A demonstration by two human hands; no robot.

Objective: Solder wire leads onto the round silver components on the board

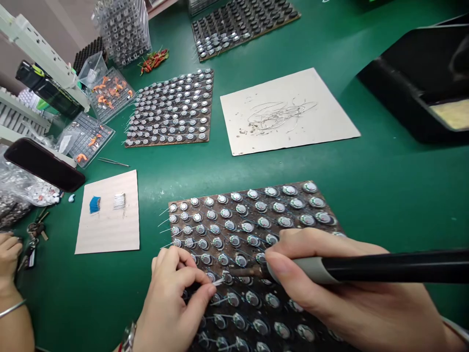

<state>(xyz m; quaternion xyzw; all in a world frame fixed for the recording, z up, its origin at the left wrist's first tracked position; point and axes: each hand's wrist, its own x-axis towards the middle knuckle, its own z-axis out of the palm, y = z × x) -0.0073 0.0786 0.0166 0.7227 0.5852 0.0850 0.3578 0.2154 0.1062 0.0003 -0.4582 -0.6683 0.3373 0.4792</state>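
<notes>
A brown board (256, 230) with rows of small round metal parts lies on the green mat in front of me. My right hand (340, 293) grips a soldering iron (384, 267) with a grey and black handle; its dark tip rests on a part near the board's middle. My left hand (176, 298) pinches a thin white wire (219, 281) just left of that tip. Thin wires stick out from the board's left edge.
A second filled board (172, 110) and a third (242, 24) lie farther back. Cardboard with wire scraps (282, 112) sits at centre. A card with blue and white wire bundles (110, 210) lies left. A black stand (421, 83) is right. Another person's hand (9, 254) is at far left.
</notes>
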